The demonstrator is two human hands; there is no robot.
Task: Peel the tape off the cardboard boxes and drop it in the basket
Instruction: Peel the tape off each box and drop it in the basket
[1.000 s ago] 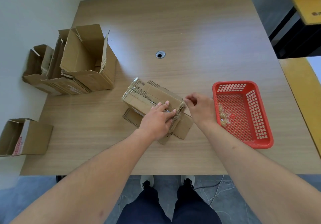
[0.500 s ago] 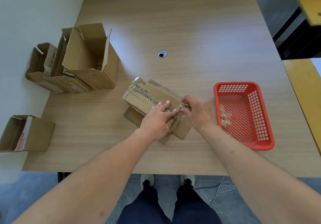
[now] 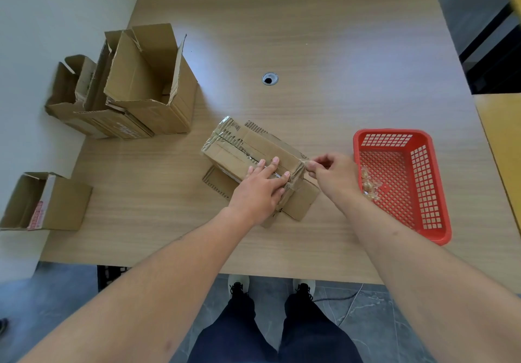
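Note:
A closed cardboard box (image 3: 248,148) wrapped in clear tape (image 3: 225,133) lies tilted in the middle of the table. My left hand (image 3: 260,188) presses flat on its top with straight fingers, near the right end. My right hand (image 3: 334,175) pinches a bit of clear tape at the box's right end. The red plastic basket (image 3: 423,182) stands to the right, with a clump of crumpled tape (image 3: 369,183) inside by its left wall.
Several opened cardboard boxes (image 3: 146,86) stand grouped at the table's left side. Another open box (image 3: 45,202) lies on its side at the front left corner. A cable hole (image 3: 269,78) is in the table's middle. A yellow table (image 3: 501,137) borders the right.
My right hand has moved a little right, away from the box's end, pulling the pinched tape. My left hand stays pressed on the box.

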